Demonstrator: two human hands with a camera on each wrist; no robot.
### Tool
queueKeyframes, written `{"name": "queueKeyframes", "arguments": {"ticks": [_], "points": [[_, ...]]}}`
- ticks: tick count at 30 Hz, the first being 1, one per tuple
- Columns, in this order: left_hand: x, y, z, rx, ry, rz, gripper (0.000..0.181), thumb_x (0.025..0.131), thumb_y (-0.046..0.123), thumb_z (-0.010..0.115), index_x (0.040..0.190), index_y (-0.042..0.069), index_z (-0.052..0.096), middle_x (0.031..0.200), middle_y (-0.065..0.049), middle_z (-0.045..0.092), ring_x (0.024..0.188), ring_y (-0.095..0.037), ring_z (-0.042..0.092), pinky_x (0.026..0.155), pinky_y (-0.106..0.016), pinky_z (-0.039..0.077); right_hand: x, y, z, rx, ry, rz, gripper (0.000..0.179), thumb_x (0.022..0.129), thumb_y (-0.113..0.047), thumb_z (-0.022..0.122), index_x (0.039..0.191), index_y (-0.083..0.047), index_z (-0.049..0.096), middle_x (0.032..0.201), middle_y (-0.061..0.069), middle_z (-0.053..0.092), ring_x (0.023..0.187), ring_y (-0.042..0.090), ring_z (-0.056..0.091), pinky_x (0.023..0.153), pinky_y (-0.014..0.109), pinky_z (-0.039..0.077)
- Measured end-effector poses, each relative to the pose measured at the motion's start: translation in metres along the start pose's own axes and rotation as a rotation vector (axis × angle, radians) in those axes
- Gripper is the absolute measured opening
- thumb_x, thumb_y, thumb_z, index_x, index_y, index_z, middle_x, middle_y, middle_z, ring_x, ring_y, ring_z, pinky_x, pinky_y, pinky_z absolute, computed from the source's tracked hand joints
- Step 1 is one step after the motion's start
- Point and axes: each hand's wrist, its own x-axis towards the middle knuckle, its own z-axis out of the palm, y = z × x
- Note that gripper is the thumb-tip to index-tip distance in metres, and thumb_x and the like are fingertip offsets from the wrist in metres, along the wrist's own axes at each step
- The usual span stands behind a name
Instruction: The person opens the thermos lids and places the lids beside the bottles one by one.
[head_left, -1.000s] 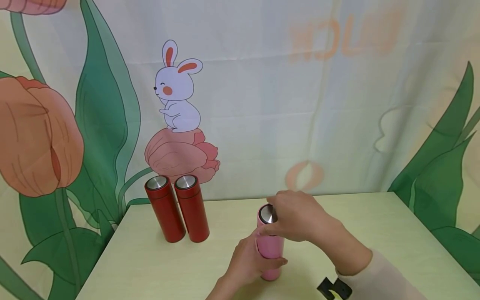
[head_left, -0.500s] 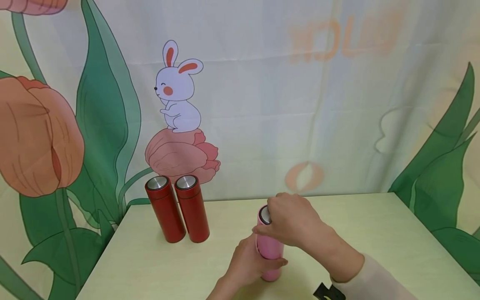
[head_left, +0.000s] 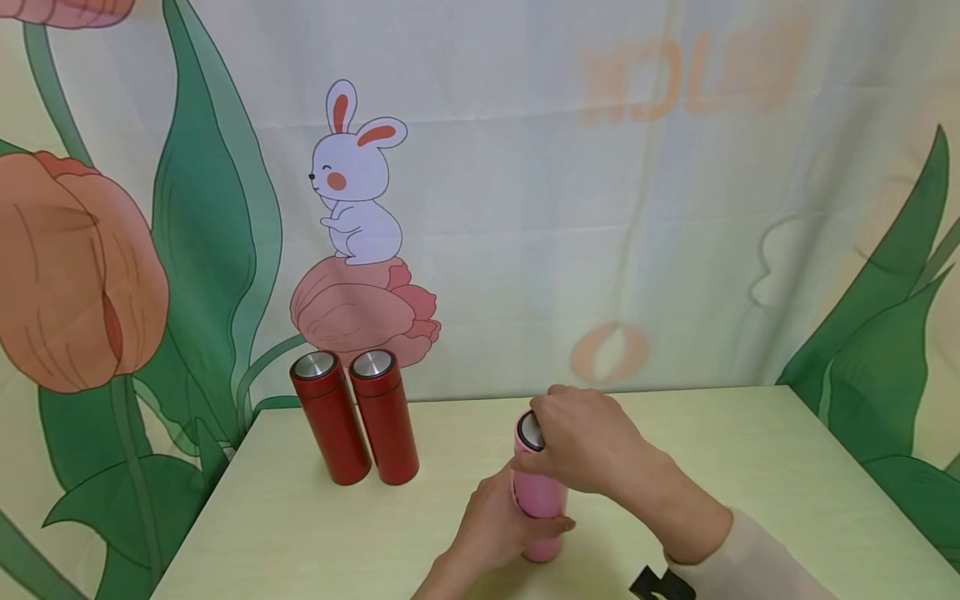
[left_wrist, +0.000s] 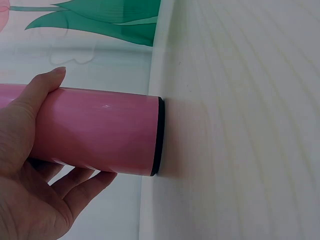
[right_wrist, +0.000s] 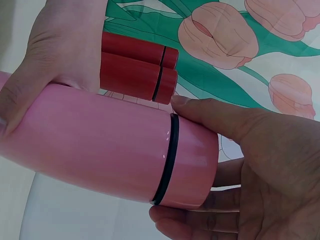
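A pink thermos bottle [head_left: 542, 497] stands upright on the table, its steel-topped lid [head_left: 531, 431] partly covered by fingers. Around the bottle's body my left hand [head_left: 491, 521] is wrapped, thumb on one side and fingers on the other. My right hand [head_left: 588, 437] grips the lid from the right and above. In the right wrist view a black ring [right_wrist: 167, 160] shows between the lid and the body. The left wrist view shows the bottle's black base [left_wrist: 159, 137] against the tabletop.
Two red thermos bottles [head_left: 330, 429] stand side by side at the table's back left. Behind the pale table [head_left: 750, 475] hangs a curtain [head_left: 510, 208] printed with tulips and a rabbit. A black device [head_left: 663, 583] sits by the right sleeve.
My right hand has turned about the lid, its wrist shifting slightly left and down, with a small swing back in the last half second. My left hand and the bottle have stayed in place.
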Motion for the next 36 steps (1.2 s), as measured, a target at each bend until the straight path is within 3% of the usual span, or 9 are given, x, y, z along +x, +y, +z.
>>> {"name": "queueKeyframes", "arguments": {"ticks": [17, 36], "points": [[0.000, -0.001, 0.000, 0.006, -0.004, 0.009, 0.070, 0.071, 0.057, 0.090, 0.127, 0.031, 0.057, 0.102, 0.016, 0.070, 0.092, -0.002, 0.065, 0.081, -0.028, 0.053, 0.003, 0.006, -0.008, 0.055, -0.147, -0.058, 0.031, 0.082, -0.037, 0.086, 0.097, -0.016, 0.067, 0.086, -0.005, 0.057, 0.075, 0.013, 0.055, 0.065, 0.032, 0.048], [0.001, -0.001, 0.000, 0.003, -0.012, -0.008, 0.069, 0.070, 0.057, 0.090, 0.125, 0.030, 0.057, 0.103, 0.016, 0.070, 0.094, -0.002, 0.065, 0.084, -0.030, 0.053, 0.004, 0.011, -0.012, 0.042, -0.197, -0.164, 0.046, 0.090, -0.027, 0.079, 0.131, -0.010, 0.067, 0.107, 0.002, 0.065, 0.095, 0.021, 0.061, 0.078, 0.036, 0.054]]}}
